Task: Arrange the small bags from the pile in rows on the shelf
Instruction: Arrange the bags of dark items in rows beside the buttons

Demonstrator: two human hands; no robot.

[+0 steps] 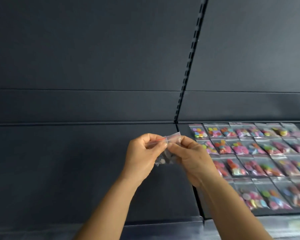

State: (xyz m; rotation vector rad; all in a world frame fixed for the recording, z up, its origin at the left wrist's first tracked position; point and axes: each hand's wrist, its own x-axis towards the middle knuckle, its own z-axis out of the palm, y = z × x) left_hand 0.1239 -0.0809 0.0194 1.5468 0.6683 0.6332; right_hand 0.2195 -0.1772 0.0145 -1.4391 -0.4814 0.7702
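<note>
At frame centre my left hand (144, 151) and right hand (187, 155) pinch one small bag (164, 153) — likely pressing its seal shut before it joins the rows of bags (249, 153) at right — on the shelf (59, 170)

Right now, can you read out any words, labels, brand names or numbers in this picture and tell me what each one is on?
No text can be read anywhere in this view.
Small clear bag pinched by the left hand and right hand: a red seal line only, no print.
Rows of bags on the shelf: only blurred coloured contents show; any labels are too blurred to read.
Dark back panel: no sign or number.
</note>
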